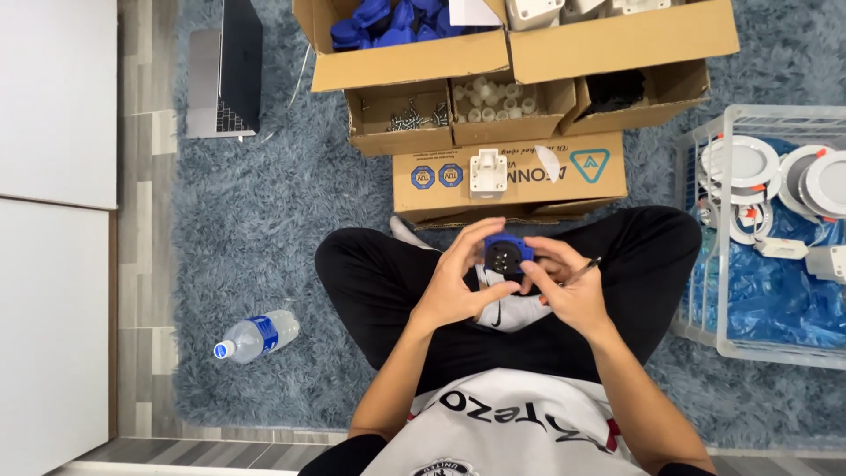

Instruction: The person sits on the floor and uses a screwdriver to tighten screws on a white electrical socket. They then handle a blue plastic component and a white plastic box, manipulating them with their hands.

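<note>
Both hands meet over the lap: the left hand (458,282) keeps its grip curled around a small blue socket part (507,256), fingers pinching its edge. The right hand (568,286) touches the same part while pinching a thin screwdriver (583,269). Ahead of them lies a cardboard box (511,181).

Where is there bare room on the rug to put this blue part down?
The widest bare rug lies to the person's left, between the laptop, the water bottle and the knee. Ahead, the cardboard boxes press against the shins. The wire basket of round lights crowds the right. Both hands, left and right, hold the blue part.
</note>
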